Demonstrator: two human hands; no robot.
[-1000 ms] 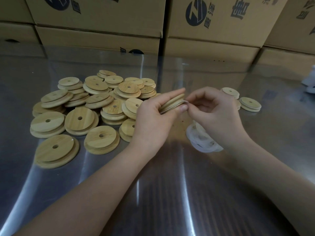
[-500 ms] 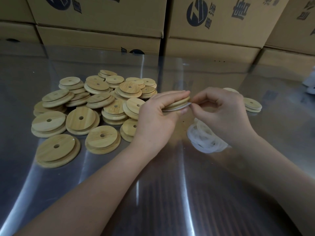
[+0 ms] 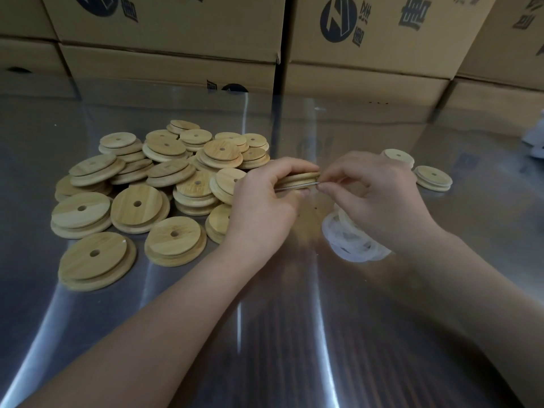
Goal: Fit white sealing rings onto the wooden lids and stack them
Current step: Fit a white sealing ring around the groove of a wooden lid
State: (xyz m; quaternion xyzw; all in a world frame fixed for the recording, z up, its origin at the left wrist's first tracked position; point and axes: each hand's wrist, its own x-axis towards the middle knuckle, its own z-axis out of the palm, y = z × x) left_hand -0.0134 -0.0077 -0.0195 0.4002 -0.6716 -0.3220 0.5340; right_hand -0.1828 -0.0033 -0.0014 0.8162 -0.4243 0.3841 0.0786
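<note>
wooden lid (image 3: 298, 178) | held in left hand (image 3: 262, 207) (edge-on) | right hand (image 3: 374, 195) pinches white ring (image 3: 294, 187) at its rim

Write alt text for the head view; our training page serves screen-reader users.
A person's left hand grips a wooden lid edge-on above a shiny table while the right hand pinches a white sealing ring at its rim. Loose lids lie left, spare rings by the right wrist, cardboard boxes behind.

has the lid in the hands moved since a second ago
Yes, slightly. The held lid has tipped flatter, its right edge dropping, while the lid pile beside it stays put.
</note>
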